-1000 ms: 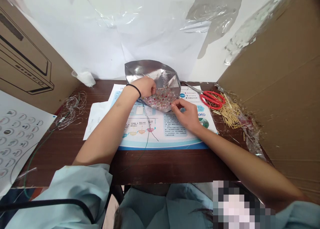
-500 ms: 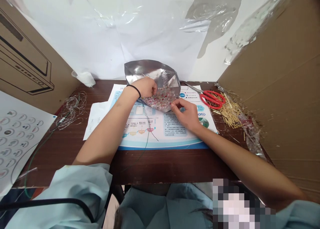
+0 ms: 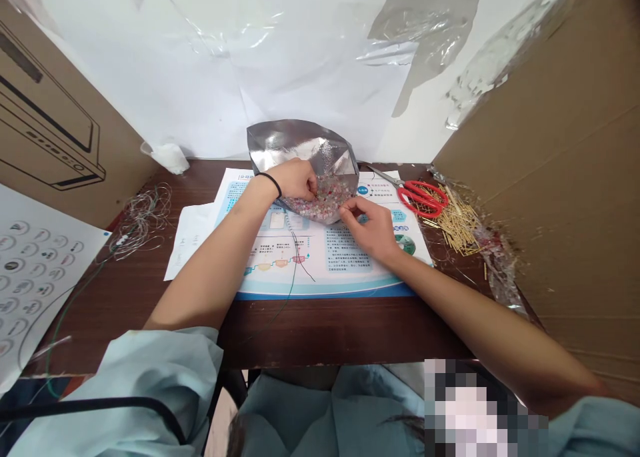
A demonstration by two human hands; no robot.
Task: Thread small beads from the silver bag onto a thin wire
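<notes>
A silver foil bag (image 3: 333, 150) lies open on a printed sheet (image 3: 350, 257), with many small pink, red and clear beads (image 3: 323, 207) in it. My left hand (image 3: 295, 178), a black band round its wrist, reaches into the bag with its fingers closed among the beads; what they pinch is hidden. My right hand (image 3: 367, 225) is at the bag's lower right edge, thumb and index finger pressed together on something too small to make out. Dark and green threads (image 3: 296, 244) run down from below the bag over the sheet.
Red-handled scissors (image 3: 425, 198) rest on a pile of gold sticks (image 3: 457, 227) at the right, beside crumpled clear plastic (image 3: 503, 280). Tangled clear line (image 3: 147, 214) and a white crumpled item (image 3: 171, 157) are at the left. Cardboard panels (image 3: 575, 150) flank the brown table (image 3: 340, 334).
My left hand has moved slightly right and down within the beads. My right hand stays nearly in place, and the whole view has shifted a little.
</notes>
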